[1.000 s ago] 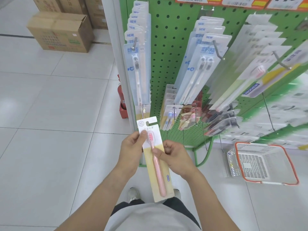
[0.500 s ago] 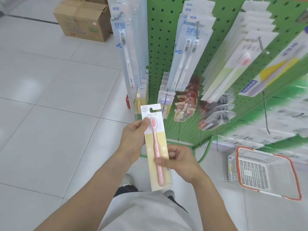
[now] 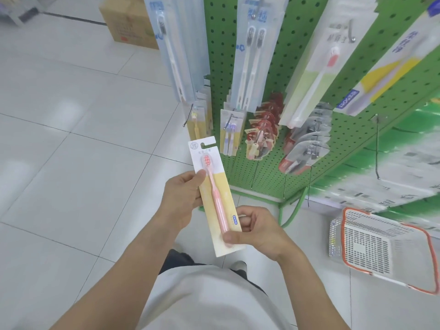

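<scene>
Head view, shop aisle. I see both hands out in front of the body, over the tiled floor [image 3: 71, 144].

Toothbrush pack [image 3: 225, 194]: a long card, white at the top and yellow below, with a pink brush under a clear blister and its bristle end uppermost. It is held in the air between the two hands, face toward the camera, with the top leaning a little to the left. The hang slot at the top is free and sits on no hook.

Left hand [image 3: 181, 198]: grip clamped on the pack's left edge at about mid-height, thumb lying on the front face just below the bristles. The fingers go behind the card, out of my sight.

Right hand [image 3: 258, 232]: grip clamped on the lower end, thumb across the foot of the brush handle, fingers curled at the right edge and behind.

Surroundings: a green pegboard rack [image 3: 297, 75] stands just beyond the pack, hung with rows of other packed toothbrushes. A bare metal hook [image 3: 189, 114] juts out near its left corner. An orange-rimmed basket [image 3: 342, 234] sits on the floor to the right, well apart from the hands. A cardboard box [image 3: 128, 27] is far back on the floor.
</scene>
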The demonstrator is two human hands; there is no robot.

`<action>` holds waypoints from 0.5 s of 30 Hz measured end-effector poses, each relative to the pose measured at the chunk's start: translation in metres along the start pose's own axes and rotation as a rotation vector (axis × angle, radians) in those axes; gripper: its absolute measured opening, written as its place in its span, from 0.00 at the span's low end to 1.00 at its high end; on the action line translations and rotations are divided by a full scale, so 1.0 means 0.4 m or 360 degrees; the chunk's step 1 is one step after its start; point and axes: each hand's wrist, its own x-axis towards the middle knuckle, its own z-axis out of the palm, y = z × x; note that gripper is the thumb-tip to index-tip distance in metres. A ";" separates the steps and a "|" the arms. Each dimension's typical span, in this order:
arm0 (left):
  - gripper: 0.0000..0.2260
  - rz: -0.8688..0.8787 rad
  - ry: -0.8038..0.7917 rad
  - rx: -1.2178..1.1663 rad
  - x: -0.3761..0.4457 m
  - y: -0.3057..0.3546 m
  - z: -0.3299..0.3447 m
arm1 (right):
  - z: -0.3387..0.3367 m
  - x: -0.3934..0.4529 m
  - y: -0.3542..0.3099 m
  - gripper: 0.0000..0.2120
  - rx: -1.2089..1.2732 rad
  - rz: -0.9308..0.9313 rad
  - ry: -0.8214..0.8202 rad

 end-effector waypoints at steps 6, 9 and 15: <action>0.08 0.0058 -0.0243 0.0037 -0.012 0.007 -0.010 | 0.016 -0.016 0.012 0.19 -0.0002 -0.0040 0.0104; 0.15 0.0113 -0.0483 0.0250 -0.013 0.026 -0.019 | 0.036 -0.013 0.001 0.20 -0.0005 -0.0078 0.0187; 0.19 0.0176 -0.0503 0.0313 -0.001 0.040 -0.045 | 0.057 0.007 -0.026 0.23 -0.0071 -0.0124 0.0217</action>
